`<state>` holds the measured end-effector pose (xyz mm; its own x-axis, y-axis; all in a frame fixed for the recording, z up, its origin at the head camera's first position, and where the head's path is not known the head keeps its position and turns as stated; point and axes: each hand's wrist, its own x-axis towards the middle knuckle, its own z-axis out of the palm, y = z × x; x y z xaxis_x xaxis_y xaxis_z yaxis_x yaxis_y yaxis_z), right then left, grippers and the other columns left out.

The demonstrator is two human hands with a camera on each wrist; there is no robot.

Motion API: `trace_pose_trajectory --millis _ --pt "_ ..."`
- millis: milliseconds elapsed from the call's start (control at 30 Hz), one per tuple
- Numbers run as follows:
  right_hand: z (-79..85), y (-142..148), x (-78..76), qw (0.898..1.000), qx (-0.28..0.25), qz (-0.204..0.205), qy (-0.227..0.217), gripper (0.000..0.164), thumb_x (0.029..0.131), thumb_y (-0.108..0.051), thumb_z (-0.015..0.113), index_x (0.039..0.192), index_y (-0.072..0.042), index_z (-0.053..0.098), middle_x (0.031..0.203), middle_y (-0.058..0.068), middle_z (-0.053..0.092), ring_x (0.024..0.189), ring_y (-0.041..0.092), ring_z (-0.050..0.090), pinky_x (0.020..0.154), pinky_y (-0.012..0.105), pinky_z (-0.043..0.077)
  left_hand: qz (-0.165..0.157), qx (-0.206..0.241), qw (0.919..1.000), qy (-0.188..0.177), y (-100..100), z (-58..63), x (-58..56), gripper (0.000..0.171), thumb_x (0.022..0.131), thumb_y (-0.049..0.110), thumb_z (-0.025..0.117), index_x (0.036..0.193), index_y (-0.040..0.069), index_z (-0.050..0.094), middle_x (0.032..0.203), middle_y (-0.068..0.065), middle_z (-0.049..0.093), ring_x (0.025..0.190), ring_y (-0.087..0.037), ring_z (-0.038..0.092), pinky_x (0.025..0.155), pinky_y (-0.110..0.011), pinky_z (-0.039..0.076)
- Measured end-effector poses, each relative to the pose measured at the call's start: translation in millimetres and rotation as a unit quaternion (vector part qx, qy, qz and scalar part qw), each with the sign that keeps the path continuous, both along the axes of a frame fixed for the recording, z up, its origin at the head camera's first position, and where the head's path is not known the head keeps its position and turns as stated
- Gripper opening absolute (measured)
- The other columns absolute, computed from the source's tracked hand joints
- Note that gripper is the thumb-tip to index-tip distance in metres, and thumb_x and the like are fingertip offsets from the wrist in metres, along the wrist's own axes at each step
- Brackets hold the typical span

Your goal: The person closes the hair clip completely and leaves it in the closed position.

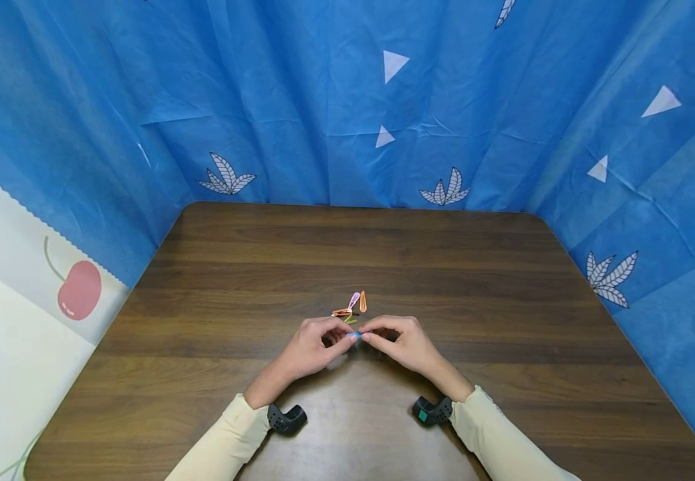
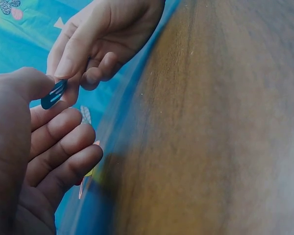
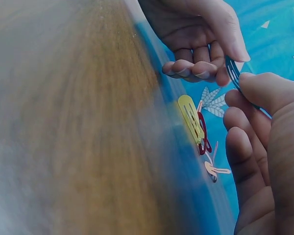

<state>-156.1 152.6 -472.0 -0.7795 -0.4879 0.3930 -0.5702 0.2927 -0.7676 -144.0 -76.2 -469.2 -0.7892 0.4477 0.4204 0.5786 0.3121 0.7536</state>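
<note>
Between the two hands, a little above the table, is a blue snap hair clip (image 3: 232,72). My left hand (image 1: 316,345) pinches one end of it between thumb and index finger. The other end is pinched by the thumb and index finger of my right hand (image 1: 403,342). In the left wrist view the slotted face of the clip (image 2: 54,94) shows between the thumbs. Just beyond the fingers lies a small group of hair clips: a yellow clip (image 3: 190,116), a dark red clip (image 3: 204,132), an orange clip (image 1: 363,301) and a pink clip (image 1: 354,300).
The brown wooden table (image 1: 444,267) extends around the hands on all sides. A blue curtain (image 1: 299,100) hangs along its back and right edges. Dark bands (image 1: 287,421) sit on both wrists, over pale sleeves.
</note>
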Motion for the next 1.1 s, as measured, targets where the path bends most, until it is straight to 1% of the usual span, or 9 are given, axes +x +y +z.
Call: trace_pose_trajectory --millis 33,267,433,567,700,800,933,1000,1100 --pt "-0.1 -0.1 0.0 1.000 0.000 0.000 -0.001 0.011 0.090 -0.027 0.069 0.100 -0.026 0.073 0.089 -0.011 0.071 0.067 0.006 0.062 0.057 0.022 0.051 -0.001 0.000 1.0000 0.000 -0.2 -0.5 -0.1 0.007 0.091 0.024 0.068 0.093 0.018 0.071 0.076 0.010 0.064 0.067 -0.001 0.059 0.063 -0.023 0.053" --pt "31.1 -7.6 15.1 1.000 -0.005 -0.004 0.019 0.010 0.085 -0.006 0.072 0.094 -0.009 0.073 0.079 0.002 0.070 0.060 0.016 0.060 0.054 0.024 0.050 -0.001 -0.005 1.0000 0.004 -0.3 -1.2 -0.9 0.008 0.091 0.025 0.068 0.093 0.018 0.071 0.076 0.011 0.064 0.067 0.000 0.059 0.063 -0.022 0.053" --pt "32.1 -7.5 15.3 1.000 -0.007 -0.003 0.023 0.009 0.085 -0.005 0.072 0.093 -0.009 0.073 0.077 0.004 0.070 0.059 0.016 0.060 0.054 0.024 0.050 0.000 -0.008 1.0000 -0.003 -0.5 0.0 -0.6 0.008 0.091 0.027 0.067 0.094 0.020 0.070 0.076 0.012 0.063 0.067 0.000 0.059 0.063 -0.022 0.053" --pt "33.3 -7.4 15.5 1.000 -0.004 -0.002 0.021 0.009 0.085 -0.005 0.072 0.093 -0.009 0.073 0.077 0.004 0.070 0.060 0.016 0.060 0.054 0.024 0.050 0.001 -0.009 1.0000 0.001 -0.1 -0.3 -0.5 0.008 0.091 0.027 0.068 0.093 0.020 0.070 0.075 0.012 0.063 0.066 0.000 0.059 0.062 -0.023 0.053" --pt "30.8 -7.1 14.6 1.000 -0.005 0.000 0.025 0.010 0.084 -0.004 0.072 0.093 -0.009 0.073 0.077 0.004 0.070 0.060 0.015 0.060 0.055 0.024 0.050 0.001 -0.009 0.9999 0.005 -0.1 -0.5 -0.3 0.008 0.091 0.027 0.068 0.093 0.020 0.070 0.075 0.012 0.063 0.065 0.000 0.058 0.062 -0.025 0.053" --pt "19.9 -5.4 10.0 1.000 -0.006 -0.002 0.025 0.010 0.085 -0.006 0.072 0.093 -0.012 0.073 0.077 0.002 0.070 0.060 0.013 0.059 0.054 0.023 0.050 0.001 -0.009 1.0000 0.003 -0.2 -1.0 -0.4 0.008 0.091 0.027 0.068 0.093 0.020 0.070 0.075 0.012 0.063 0.065 0.000 0.058 0.062 -0.025 0.054" --pt "4.1 -1.3 2.2 1.000 -0.008 -0.005 0.019 0.011 0.086 -0.014 0.073 0.095 -0.020 0.073 0.078 -0.006 0.069 0.059 0.008 0.058 0.053 0.022 0.049 0.000 -0.005 1.0000 0.002 0.1 -1.4 -0.7 0.008 0.091 0.027 0.067 0.093 0.020 0.070 0.075 0.012 0.064 0.066 0.000 0.059 0.062 -0.024 0.054" --pt "1.2 0.3 0.2 1.000 -0.010 -0.003 0.014 0.010 0.087 -0.017 0.072 0.095 -0.023 0.073 0.078 -0.010 0.068 0.059 0.006 0.057 0.053 0.022 0.049 -0.001 -0.003 1.0000 0.002 0.1 -1.0 -0.5 0.008 0.091 0.027 0.067 0.093 0.020 0.070 0.075 0.011 0.064 0.066 -0.001 0.059 0.062 -0.023 0.053" --pt "-0.1 1.2 -0.8 1.000 -0.012 0.001 0.008 0.010 0.088 -0.019 0.071 0.096 -0.025 0.072 0.079 -0.011 0.067 0.060 0.006 0.057 0.054 0.023 0.049 -0.001 -0.001 1.0000 -0.001 0.3 -1.5 -0.7 0.008 0.091 0.027 0.067 0.092 0.020 0.070 0.075 0.011 0.064 0.066 -0.001 0.059 0.063 -0.023 0.053"
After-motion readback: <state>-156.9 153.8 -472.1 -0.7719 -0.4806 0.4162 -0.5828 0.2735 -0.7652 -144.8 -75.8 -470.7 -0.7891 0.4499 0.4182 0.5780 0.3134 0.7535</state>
